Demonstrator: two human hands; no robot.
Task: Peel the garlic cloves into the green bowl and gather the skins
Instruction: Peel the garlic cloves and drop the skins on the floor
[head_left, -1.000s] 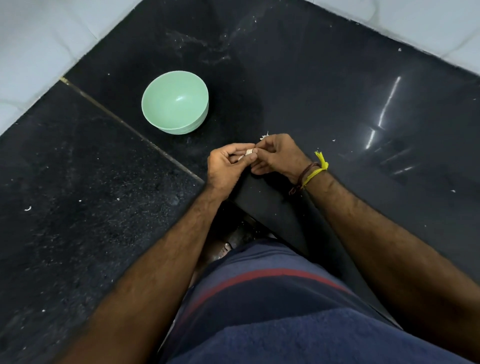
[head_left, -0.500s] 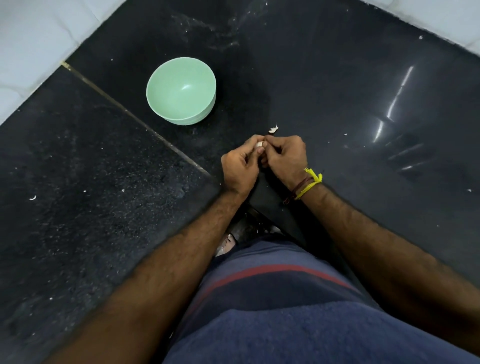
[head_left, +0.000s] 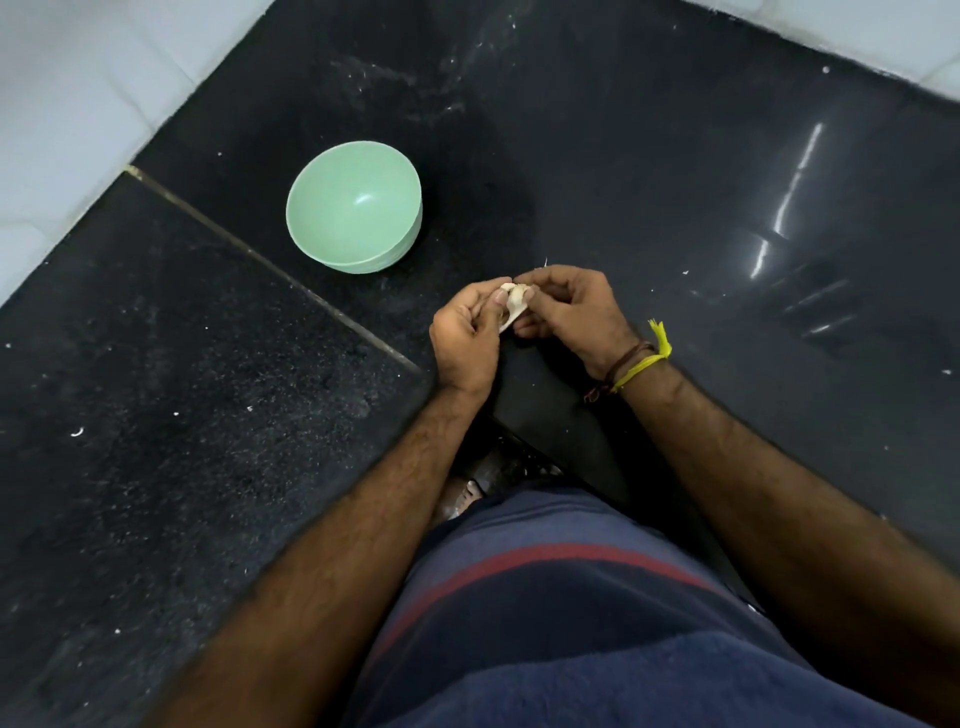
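Observation:
A pale garlic clove (head_left: 515, 304) with loose papery skin sits between my two hands above the black stone counter. My left hand (head_left: 467, 338) pinches it from the left with thumb and fingers. My right hand (head_left: 569, 312) pinches it from the right, fingers curled over it. A strip of skin hangs down from the clove between the hands. The green bowl (head_left: 354, 207) stands upright on the counter to the upper left of my hands, and I see nothing inside it. A tiny skin fleck (head_left: 545, 261) shows just beyond my right fingers.
The black counter (head_left: 675, 182) has a seam (head_left: 270, 267) running diagonally below the bowl. White tiled wall (head_left: 67, 104) borders it at the far left and top right. Small white flecks dot the counter. My striped blue shirt fills the bottom.
The hands have worked the clove and more of it and its loosened skin now shows between the fingers. The view shifted slightly; the bowl stays in place.

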